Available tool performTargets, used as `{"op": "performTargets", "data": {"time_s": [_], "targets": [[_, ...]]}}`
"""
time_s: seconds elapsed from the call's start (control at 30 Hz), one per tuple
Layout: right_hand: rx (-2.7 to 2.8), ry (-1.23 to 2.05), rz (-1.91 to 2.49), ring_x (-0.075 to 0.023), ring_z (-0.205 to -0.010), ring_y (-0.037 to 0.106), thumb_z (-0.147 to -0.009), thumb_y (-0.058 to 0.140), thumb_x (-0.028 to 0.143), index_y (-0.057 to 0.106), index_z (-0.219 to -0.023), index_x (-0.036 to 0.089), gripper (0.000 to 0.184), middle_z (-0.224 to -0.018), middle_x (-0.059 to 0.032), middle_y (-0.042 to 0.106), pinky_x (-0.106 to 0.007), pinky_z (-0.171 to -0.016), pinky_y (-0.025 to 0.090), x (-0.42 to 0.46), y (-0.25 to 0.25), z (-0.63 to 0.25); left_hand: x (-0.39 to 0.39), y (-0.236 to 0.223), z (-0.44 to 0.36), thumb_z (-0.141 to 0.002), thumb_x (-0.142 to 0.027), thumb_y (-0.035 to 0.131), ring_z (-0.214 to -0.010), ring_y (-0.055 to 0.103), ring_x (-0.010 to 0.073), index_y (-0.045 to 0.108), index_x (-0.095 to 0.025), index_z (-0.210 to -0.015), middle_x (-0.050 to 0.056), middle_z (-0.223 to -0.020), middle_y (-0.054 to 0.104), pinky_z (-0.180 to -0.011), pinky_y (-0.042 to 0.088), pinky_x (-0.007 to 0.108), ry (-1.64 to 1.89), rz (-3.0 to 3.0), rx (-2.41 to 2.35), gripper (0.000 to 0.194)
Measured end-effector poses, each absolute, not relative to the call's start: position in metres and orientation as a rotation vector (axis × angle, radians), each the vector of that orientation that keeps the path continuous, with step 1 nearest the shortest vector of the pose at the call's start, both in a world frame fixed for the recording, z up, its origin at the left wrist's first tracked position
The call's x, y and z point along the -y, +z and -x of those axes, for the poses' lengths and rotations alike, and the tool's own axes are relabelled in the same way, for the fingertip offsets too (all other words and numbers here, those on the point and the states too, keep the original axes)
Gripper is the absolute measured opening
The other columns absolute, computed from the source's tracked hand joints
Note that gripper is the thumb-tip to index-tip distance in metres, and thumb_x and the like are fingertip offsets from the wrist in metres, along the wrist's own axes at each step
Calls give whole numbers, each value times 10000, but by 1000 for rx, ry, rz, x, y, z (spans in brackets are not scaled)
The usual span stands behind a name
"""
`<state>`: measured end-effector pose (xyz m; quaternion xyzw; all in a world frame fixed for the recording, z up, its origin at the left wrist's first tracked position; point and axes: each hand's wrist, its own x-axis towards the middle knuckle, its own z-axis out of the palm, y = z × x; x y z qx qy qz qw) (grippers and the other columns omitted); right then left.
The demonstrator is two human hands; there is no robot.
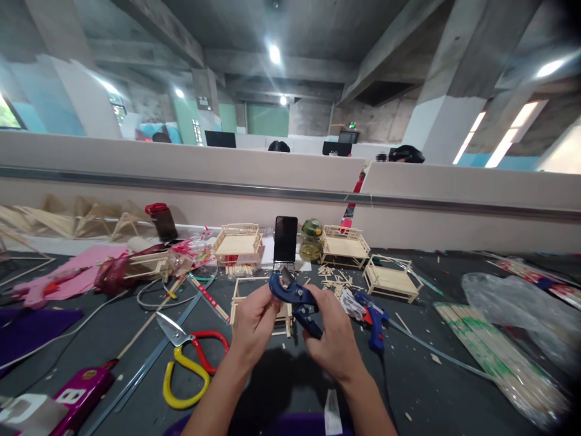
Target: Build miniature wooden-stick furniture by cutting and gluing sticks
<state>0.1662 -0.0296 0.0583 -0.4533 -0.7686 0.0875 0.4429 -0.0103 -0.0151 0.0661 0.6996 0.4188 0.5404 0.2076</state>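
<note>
My right hand (334, 339) is wrapped round the handles of a blue pipe cutter (290, 293), whose curved jaw and grey blade point left. At that jaw my left hand (254, 322) is closed in a pinch; what lies between its fingers is hidden. Just behind both hands stands a small frame of wooden sticks (240, 286), partly covered by them. Short cut stick pieces (338, 281) lie scattered beyond my right hand. To its right is a blue glue gun (376, 321).
Small wooden model beds (238, 243) stand at the back, beside an upright phone (285, 238) and a green-lidded jar (311, 240). Scissors with red and yellow handles (186, 357) lie left, near a purple power strip (84, 393). Bagged sticks (494, 357) lie right.
</note>
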Motion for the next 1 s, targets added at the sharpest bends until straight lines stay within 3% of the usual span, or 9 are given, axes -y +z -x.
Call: {"op": "performTargets", "data": {"time_s": [0.73,1.0], "targets": [[1920,286,1089,-252,-1093,544,-612,524,56,442,-1318,234,733,-1168,-77,581,-402,-963,440,30,56,-168,17,73,15,-926,-193,454,-643,532,126,565,-177,-706,5,-694,597,-597,376,219,1547,-2219,-1204,247],[1964,273,1175,-230,-943,643,-687,538,111,503,-1233,251,565,-1067,-51,667,-326,-807,498,28,52,-173,16,79,11,-923,-214,437,-624,535,141,581,-186,-689,5,-641,574,-587,371,233,1379,-2265,-1286,276]]}}
